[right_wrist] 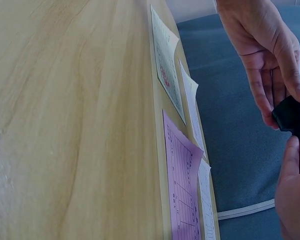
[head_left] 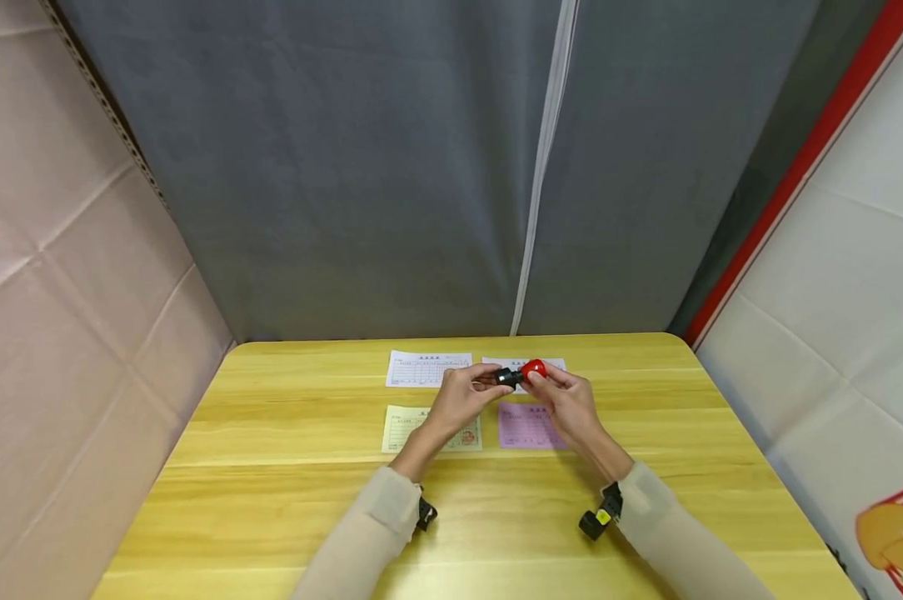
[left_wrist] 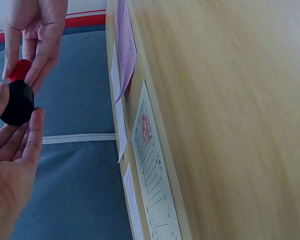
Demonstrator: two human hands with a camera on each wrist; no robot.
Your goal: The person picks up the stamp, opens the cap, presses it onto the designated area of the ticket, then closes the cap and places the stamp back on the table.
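stamp [head_left: 522, 373] held level, red end rightward

A yellow wood-grain table [head_left: 286, 500] with rounded far corners is set against a grey curtain [head_left: 346, 167], which fills the space behind the table. A white strip [head_left: 545, 150] is seen running down the curtain to the table's far edge. To the left of the table a pale pink panelled wall [head_left: 54, 317] is seen, edged with a dotted trim. To the right of the table a white panel [head_left: 856, 283] is bordered by a red band [head_left: 804, 162]. Even, soft light is cast over the tabletop.
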